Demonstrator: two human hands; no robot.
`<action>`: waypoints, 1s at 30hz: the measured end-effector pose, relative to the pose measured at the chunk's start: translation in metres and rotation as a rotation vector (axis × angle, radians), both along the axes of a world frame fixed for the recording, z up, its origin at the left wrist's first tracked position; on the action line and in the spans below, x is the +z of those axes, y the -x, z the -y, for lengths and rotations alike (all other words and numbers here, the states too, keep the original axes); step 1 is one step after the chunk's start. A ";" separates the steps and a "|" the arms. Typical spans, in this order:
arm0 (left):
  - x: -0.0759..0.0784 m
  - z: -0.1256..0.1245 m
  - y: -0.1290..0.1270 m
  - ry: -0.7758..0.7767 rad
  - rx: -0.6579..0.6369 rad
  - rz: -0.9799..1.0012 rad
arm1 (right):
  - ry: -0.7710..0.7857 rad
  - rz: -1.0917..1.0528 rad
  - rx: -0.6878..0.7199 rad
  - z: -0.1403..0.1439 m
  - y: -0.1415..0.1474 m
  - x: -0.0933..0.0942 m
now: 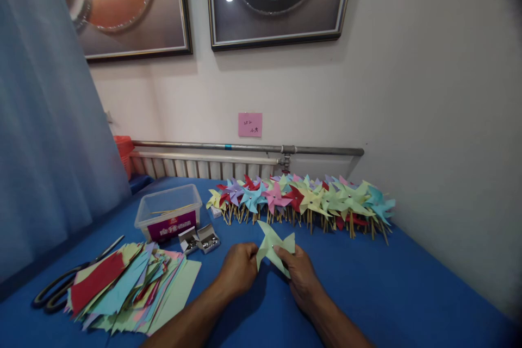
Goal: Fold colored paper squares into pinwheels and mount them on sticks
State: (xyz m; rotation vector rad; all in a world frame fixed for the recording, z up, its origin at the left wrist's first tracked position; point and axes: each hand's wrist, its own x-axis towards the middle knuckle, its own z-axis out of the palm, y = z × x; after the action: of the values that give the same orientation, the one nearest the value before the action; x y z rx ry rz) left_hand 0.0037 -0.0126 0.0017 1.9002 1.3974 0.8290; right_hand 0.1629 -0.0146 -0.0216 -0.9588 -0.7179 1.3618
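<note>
Both my hands hold a pale green paper pinwheel (272,244) just above the blue table (408,288). My left hand (238,269) pinches its left edge with closed fingers. My right hand (297,272) grips its lower right part, thumb on top. Whether a stick is attached to it is hidden. Behind the hands, a long heap of finished pinwheels on wooden sticks (302,201) lies in many colours.
A stack of cut coloured paper (130,288) lies at the left, with black scissors (65,285) beside it. A clear plastic tub with sticks (169,212) and a small open box of pins (199,239) stand nearby. A wall, a pipe and a curtain border the table.
</note>
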 end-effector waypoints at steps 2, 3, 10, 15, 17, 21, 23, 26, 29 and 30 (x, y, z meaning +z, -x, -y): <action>-0.001 0.000 0.000 -0.023 -0.006 -0.010 | -0.003 -0.006 0.007 0.000 0.000 0.000; -0.001 -0.001 0.000 -0.034 -0.010 -0.014 | -0.006 -0.011 0.009 0.000 0.000 0.001; -0.002 -0.001 -0.003 -0.025 0.003 -0.023 | 0.001 -0.003 -0.028 -0.002 0.002 -0.002; -0.002 0.001 -0.004 -0.036 0.002 -0.022 | -0.008 -0.001 -0.043 -0.003 0.001 -0.003; -0.003 0.001 -0.005 -0.045 0.005 -0.027 | -0.010 -0.002 -0.042 -0.003 0.001 -0.004; -0.004 0.002 -0.006 -0.060 0.008 -0.023 | -0.012 -0.014 -0.043 -0.004 0.000 -0.007; -0.003 0.003 -0.006 -0.051 0.003 -0.004 | -0.023 -0.021 -0.044 -0.005 0.000 -0.008; -0.002 0.005 -0.007 -0.041 -0.010 0.031 | -0.044 -0.019 -0.047 -0.006 0.000 -0.009; -0.001 0.006 -0.008 -0.022 -0.014 0.056 | -0.046 -0.011 -0.045 -0.005 0.001 -0.007; -0.001 0.006 -0.009 -0.005 -0.016 0.068 | -0.041 -0.009 -0.046 -0.004 0.001 -0.006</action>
State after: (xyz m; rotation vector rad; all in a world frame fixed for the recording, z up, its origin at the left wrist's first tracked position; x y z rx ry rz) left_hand 0.0124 -0.0183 0.0004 1.8670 1.3385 0.8817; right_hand 0.1620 -0.0102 -0.0279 -0.9310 -0.7103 1.3052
